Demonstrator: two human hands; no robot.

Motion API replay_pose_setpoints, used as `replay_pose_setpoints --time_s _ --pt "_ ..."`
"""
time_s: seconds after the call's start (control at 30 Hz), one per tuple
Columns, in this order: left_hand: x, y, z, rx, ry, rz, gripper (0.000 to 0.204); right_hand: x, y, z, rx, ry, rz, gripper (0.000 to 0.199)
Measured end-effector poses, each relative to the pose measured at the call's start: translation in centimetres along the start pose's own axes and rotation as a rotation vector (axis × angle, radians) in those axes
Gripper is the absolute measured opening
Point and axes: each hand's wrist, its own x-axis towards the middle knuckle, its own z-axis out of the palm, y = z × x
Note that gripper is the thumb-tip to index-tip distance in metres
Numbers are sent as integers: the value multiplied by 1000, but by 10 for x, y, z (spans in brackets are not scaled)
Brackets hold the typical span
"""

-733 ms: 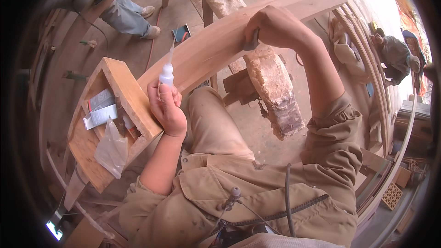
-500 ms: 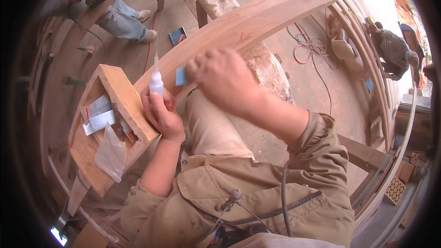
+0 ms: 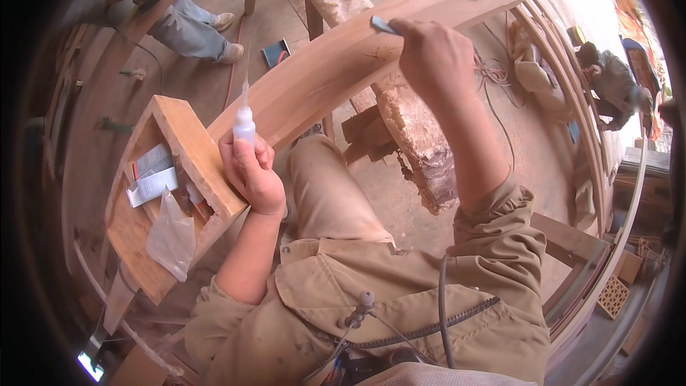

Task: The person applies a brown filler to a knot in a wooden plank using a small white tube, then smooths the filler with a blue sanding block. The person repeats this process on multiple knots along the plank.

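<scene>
My left hand (image 3: 250, 170) grips a small white glue bottle (image 3: 244, 121), upright with its thin nozzle pointing up, close to the lower end of a long curved wooden beam (image 3: 336, 64). My right hand (image 3: 434, 57) is up on the middle of that beam, pinching a small flat blue-grey piece (image 3: 382, 26) against the wood. The beam runs from lower left to upper right across my lap.
A wooden tray box (image 3: 182, 186) at my left holds paper packets and a clear plastic bag (image 3: 170, 237). A rough, worn timber block (image 3: 418, 146) stands under the beam. A seated person (image 3: 182, 7) holds a yellow tool at top left; another person (image 3: 611, 82) crouches at right.
My right hand swung down the beam close to the bottle, then back up to its middle, now holding the blue-grey piece there. My left hand has kept the bottle upright, with only slight drift.
</scene>
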Motion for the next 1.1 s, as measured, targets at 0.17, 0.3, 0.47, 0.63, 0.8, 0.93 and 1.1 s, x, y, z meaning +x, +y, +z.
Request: replay_pose_setpoints --time_s 0.17,0.3,0.47,0.63,0.8,0.93,1.1 --pt "1 -1 0 8 -24 4 31 -2 36 30 203 -41 -217 36" --pt "0 -1 0 55 -21 -9 28 -8 51 28 307 -223 -256 39" --pt "-1 2 2 75 -16 -20 28 -16 38 37 283 -6 -234 42" --pt "-1 -7 -4 86 -1 29 32 -47 7 38 391 39 -300 44" --pt "-2 -4 0 21 -38 17 28 -46 25 58 384 197 -181 50" --pt "-3 -4 -1 11 -44 -1 27 -56 17 60 353 198 -246 45" --pt "-5 -2 -2 16 -65 13 30 -56 7 63 336 259 -86 48"
